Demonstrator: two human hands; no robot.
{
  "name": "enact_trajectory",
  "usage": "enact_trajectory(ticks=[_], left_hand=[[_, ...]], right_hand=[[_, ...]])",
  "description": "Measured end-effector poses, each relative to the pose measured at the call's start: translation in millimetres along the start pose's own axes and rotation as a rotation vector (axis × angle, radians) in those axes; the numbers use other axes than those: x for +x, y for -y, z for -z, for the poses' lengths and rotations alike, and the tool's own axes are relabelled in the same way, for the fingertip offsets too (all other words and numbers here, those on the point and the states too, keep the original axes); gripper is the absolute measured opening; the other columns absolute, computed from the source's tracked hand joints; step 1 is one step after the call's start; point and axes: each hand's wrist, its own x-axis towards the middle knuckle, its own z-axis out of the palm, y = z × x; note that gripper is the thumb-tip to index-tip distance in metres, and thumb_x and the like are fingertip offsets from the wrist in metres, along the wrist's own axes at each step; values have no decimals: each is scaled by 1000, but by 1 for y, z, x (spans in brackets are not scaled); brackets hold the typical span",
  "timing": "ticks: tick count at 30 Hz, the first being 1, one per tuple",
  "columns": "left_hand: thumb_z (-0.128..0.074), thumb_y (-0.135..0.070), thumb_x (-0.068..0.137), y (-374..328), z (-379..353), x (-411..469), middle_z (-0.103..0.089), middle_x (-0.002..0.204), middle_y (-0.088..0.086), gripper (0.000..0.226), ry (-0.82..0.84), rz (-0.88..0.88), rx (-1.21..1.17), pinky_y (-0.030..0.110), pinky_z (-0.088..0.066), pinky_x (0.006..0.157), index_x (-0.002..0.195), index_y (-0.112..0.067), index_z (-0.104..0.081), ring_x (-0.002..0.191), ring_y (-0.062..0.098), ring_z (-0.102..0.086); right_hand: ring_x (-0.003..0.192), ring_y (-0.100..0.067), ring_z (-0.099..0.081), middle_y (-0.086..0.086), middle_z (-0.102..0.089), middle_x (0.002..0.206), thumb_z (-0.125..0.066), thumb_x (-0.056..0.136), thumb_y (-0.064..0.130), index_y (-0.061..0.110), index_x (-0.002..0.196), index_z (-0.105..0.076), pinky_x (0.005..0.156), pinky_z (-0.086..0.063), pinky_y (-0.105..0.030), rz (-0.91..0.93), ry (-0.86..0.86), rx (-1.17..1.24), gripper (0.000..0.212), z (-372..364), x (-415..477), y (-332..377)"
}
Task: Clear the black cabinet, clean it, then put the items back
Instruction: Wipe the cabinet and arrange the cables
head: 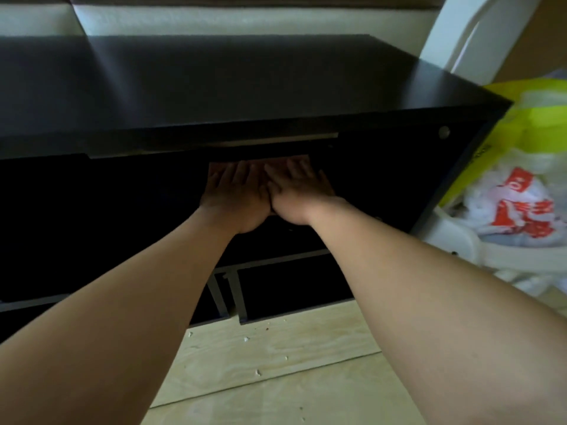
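**Both hands reaching flat into the black cabinet**

I am looking down on the long, low black wooden cabinet (214, 87), which is filling the upper half of my view. Its long axis is running from 9 o'clock to 3 o'clock, dipping a little toward the 3 o'clock end, and its open front is facing toward 6 o'clock, toward me. The flat top is catching a dull sheen. The interior is lying in deep shadow, so I cannot tell what is sitting inside.

Both bare forearms are stretching in from 7 and 5 o'clock and meeting at the centre. The left hand (236, 194) and the right hand (294, 191) are lying side by side, touching along their inner edges, backs up, with fingers straight and pointing toward 12 o'clock. The fingertips are slipping out of sight under the cabinet's front lip. I cannot tell whether they are pressing on anything there.

A small round metal fitting (444, 131) is showing on the cabinet's end panel at 2 o'clock. Just beside that end, at 3 o'clock, a yellow-green plastic bag (527, 118) and a white plastic bag with red print (521, 207) are resting on a white plastic chair (460, 32). At 6 o'clock the pale wooden floor (276, 378) is showing, with small white crumbs (245, 339) scattered near the cabinet's base.
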Motion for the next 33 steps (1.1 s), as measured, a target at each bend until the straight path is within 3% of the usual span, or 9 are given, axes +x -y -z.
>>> enact_trajectory(ticks=[6,16,19,24,28,31,33], left_hand=[[-13,-50,104,-36,12,-57,4,168,0,64,123,64,24,41,5,124,160,-21,0,154,19,6],[-17,-52,102,-96,14,-98,19,166,1,69,227,47,-25,46,6,123,158,-24,12,153,21,17],[-10,-48,102,-112,14,-103,20,166,1,65,229,5,-34,46,6,124,158,-24,12,152,22,19],[-11,-47,103,-128,9,-102,19,166,1,64,216,-46,-8,47,6,124,159,-24,10,153,23,18],[-16,-49,103,-121,9,-85,13,167,-2,64,192,-81,-25,45,6,124,159,-27,5,153,20,14],[-21,-59,100,-116,8,-60,13,167,-4,71,196,-89,-13,46,6,124,159,-28,5,154,20,12],[-17,-54,102,-113,6,-39,10,168,-3,66,179,-74,-23,45,5,124,159,-29,3,154,20,10]], right_hand=[[155,-23,8,1,4,170,-11,102,53,49,157,-4,124,5,-49,3,-1,-17,56,-4,-53,-9],[155,-20,10,-1,7,169,-15,105,49,45,158,1,125,3,-43,-2,22,-97,55,1,-116,-51],[156,-22,6,-5,4,170,-16,106,48,37,160,0,126,1,-42,-19,18,-135,58,4,-126,-63],[156,-29,2,-17,0,168,-20,108,44,9,160,-2,126,-4,-41,-58,31,-119,66,6,-129,-72],[155,-31,3,-20,3,167,-28,105,46,2,159,1,126,-4,-41,-94,69,-72,75,9,-106,-71],[155,-33,1,-22,2,166,-23,106,44,0,159,-1,126,-6,-41,-137,57,-32,73,8,-75,-75],[154,-34,-1,-22,2,166,-23,106,44,2,159,0,126,-8,-41,-162,39,8,72,9,-53,-77]])
